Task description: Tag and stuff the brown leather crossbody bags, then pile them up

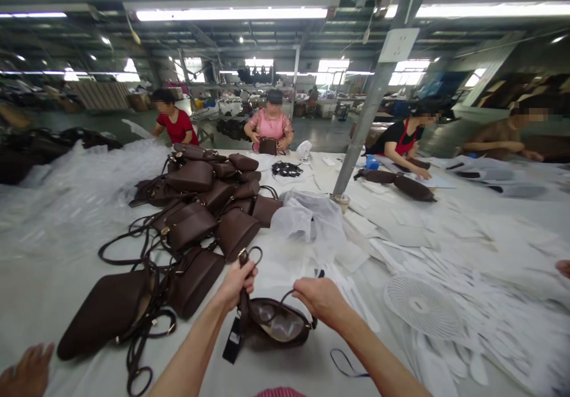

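A dark brown handbag point(267, 343) stands on the table in front of me, its mouth open, with what looks like clear plastic inside. My left hand point(238, 281) is closed around its brown strap, whose looped end and a metal buckle stick out above the fist. On the other side, my right hand point(323, 299) pinches a thin dark handle or cord that rises from the bag's rim. A black tag point(232, 340) hangs at the bag's left side. My right fingertips are partly hidden.
Left of the bag lies a heap of brown handbags point(191, 225). Crumpled white wrapping point(307, 216) is beyond it. A white fan point(423, 305) and white strips lie right. A metal post point(365, 118) rises from the table. Co-workers sit opposite; another person's hand point(27, 373) shows lower left.
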Demonstrator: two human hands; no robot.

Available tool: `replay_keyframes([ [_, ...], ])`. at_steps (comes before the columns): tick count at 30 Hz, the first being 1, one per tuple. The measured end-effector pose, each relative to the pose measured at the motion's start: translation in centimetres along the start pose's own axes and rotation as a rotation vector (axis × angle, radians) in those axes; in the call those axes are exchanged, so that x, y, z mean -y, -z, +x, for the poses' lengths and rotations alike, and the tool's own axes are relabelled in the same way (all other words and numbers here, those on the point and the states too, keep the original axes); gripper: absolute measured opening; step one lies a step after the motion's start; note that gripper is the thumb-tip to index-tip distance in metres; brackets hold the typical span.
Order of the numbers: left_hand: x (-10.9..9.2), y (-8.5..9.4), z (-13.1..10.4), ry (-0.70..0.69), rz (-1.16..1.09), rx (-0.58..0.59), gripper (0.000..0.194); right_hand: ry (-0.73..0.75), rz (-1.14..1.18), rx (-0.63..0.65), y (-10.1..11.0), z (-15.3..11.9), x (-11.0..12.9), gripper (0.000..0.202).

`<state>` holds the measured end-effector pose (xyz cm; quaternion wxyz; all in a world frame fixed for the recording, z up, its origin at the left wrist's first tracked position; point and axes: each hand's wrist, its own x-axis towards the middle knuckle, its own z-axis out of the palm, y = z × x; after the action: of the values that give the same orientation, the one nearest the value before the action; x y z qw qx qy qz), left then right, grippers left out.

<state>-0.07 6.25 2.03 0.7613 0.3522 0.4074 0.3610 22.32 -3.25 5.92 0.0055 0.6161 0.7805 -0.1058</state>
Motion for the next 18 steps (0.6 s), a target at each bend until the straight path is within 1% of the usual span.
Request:
replay_keyframes([
  [2, 0.6, -2.1, -0.6, 0.031, 0.220, 0.135, 0.032, -0.004, -0.001, -0.039, 0.1, 0.9, 1.2, 0.025],
  [3, 0.9, -2.8, -0.8, 0.043, 0.316, 0.201, 0.034, -0.019, 0.000, -0.054, 0.1, 1.2, 1.6, 0.026],
  [5, 1.0, -3.7, -1.3, 0.048, 0.474, 0.291, 0.041, -0.051, -0.001, -0.076, 0.1, 1.7, 1.9, 0.026],
  [6, 1.0, -3.9, -1.5, 0.044, 0.528, 0.312, 0.042, -0.062, -0.002, -0.083, 0.1, 1.8, 1.7, 0.025],
  [8, 0.7, -3.8, -1.7, 0.052, 0.613, 0.336, 0.033, -0.073, -0.003, -0.085, 0.0, 1.6, 0.9, 0.025],
  [10, 0.3, -3.6, -1.7, 0.104, 0.682, 0.388, 0.022, -0.103, -0.005, -0.088, -0.2, 1.0, -0.2, 0.024],
  [12, -0.3, -3.4, -1.8, 0.153, 0.708, 0.445, 0.019, -0.165, 0.000, -0.092, -0.3, 0.3, -1.4, 0.023],
  [14, -0.7, -3.5, -1.9, 0.142, 0.690, 0.445, 0.021, -0.204, 0.023, -0.067, -0.3, -0.4, -2.2, 0.022],
  [15, -0.8, -3.6, -1.9, 0.117, 0.680, 0.419, 0.020, -0.197, 0.035, -0.055, -0.3, -0.6, -2.3, 0.017],
  [16, -0.8, -3.8, -1.9, 0.090, 0.676, 0.387, 0.019, -0.177, 0.042, -0.057, -0.4, -0.8, -2.1, 0.017],
  [17, -0.8, -4.1, -1.9, 0.066, 0.678, 0.365, 0.017, -0.141, 0.044, -0.077, -0.5, -0.9, -1.6, 0.035],
  [18, -0.6, -4.5, -1.9, 0.045, 0.677, 0.358, 0.017, -0.090, 0.041, -0.116, -0.7, -0.9, -0.7, 0.057],
])
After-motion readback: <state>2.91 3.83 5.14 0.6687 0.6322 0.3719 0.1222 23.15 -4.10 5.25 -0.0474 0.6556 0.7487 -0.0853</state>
